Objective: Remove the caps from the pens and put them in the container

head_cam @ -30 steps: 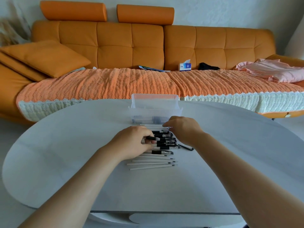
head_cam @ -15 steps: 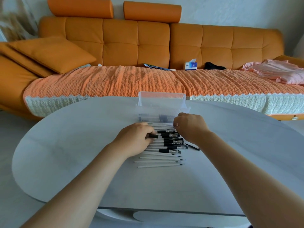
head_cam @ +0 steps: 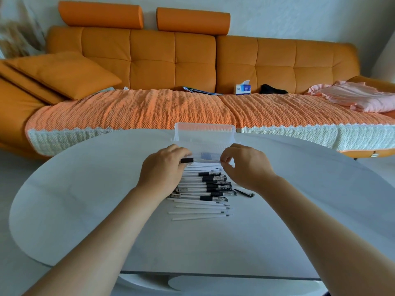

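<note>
Several pens [head_cam: 205,189] lie in a row on the white oval table [head_cam: 85,199], white barrels with black grips and clear caps. Behind them stands a clear plastic container [head_cam: 204,135] with dark items inside. My left hand [head_cam: 164,169] grips a pen by its black grip end, raised in front of the container. My right hand [head_cam: 245,167] pinches the other end of that same pen, at its tip or cap. A loose black cap [head_cam: 243,192] lies to the right of the row.
An orange sofa [head_cam: 192,60] with a knitted orange cover runs behind the table. On it lie a cushion [head_cam: 64,73], a tissue box [head_cam: 242,88], papers and a pink cloth [head_cam: 359,99]. The table's front edge [head_cam: 213,274] is near my arms.
Both hands have lifted from the pile toward the container, now with one pen stretched between them. The camera view has shifted slightly.
</note>
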Demonstrator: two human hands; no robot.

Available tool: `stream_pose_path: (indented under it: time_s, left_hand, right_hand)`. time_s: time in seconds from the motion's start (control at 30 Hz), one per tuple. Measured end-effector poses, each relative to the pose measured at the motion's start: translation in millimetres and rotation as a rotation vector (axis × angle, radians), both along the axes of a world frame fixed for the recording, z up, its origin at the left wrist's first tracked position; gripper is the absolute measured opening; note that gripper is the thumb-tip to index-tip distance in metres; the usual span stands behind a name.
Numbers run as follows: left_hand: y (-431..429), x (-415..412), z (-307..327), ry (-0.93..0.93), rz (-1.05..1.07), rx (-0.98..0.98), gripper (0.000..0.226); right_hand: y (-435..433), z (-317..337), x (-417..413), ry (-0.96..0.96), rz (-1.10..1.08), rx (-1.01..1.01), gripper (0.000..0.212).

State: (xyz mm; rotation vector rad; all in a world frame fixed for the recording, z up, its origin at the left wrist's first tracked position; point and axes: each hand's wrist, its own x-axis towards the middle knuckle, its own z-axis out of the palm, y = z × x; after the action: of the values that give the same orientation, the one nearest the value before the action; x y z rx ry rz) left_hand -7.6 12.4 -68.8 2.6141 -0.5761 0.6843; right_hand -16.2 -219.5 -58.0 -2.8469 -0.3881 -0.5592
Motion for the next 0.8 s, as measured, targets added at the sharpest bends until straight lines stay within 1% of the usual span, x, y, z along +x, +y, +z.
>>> stream_pose_path:
  time_s: [0.07, 0.17, 0.27, 0.37, 0.47, 0.53, 0.57, 0.7, 0.8]
  left_hand:
    - [-0.3, -1.3, 0.1, 0.017, -0.001, -0.014, 0.018]
    - [-4.5, -3.9, 0.6, 0.047, -0.021, -0.021, 0.016]
    - [-11.1, -8.2, 1.2, 0.072, -0.063, -0.039, 0.015]
    - [-17.9, -11.8, 0.4, 0.124, -0.093, -0.076, 0.014]
    - [-22.3, -14.1, 0.8, 0.184, -0.103, -0.085, 0.017]
    - [-22.3, -14.6, 1.8, 0.225, -0.082, -0.060, 0.034]
    - [-21.1, -14.9, 2.2, 0.241, -0.059, -0.046, 0.039]
    - [-14.9, -11.1, 3.7, 0.204, 0.016, -0.051, 0.028]
    - [-11.2, -8.5, 3.9, 0.211, 0.052, -0.006, 0.026]
  right_hand:
    - [-4.4, -0.6, -4.6, 0.000, 0.018, 0.046, 0.012]
    - [-11.2, -1.3, -9.4, 0.010, 0.032, 0.085, 0.013]
    - [-12.3, -0.5, -14.6, 0.046, 0.106, 0.104, 0.026]
    - [-9.7, -0.1, -18.7, 0.126, 0.147, 0.180, 0.021]
    - [-13.0, -1.3, -18.7, 0.184, 0.134, 0.208, 0.019]
    - [-18.2, -2.2, -18.6, 0.193, 0.102, 0.237, 0.018]
    - [-21.2, -3.1, -18.2, 0.193, 0.076, 0.256, 0.018]
    - [-29.8, -5.3, -16.9, 0.187, 0.001, 0.278, 0.016]
    - [-31.7, -4.6, -17.0, 0.191, -0.023, 0.293, 0.016]
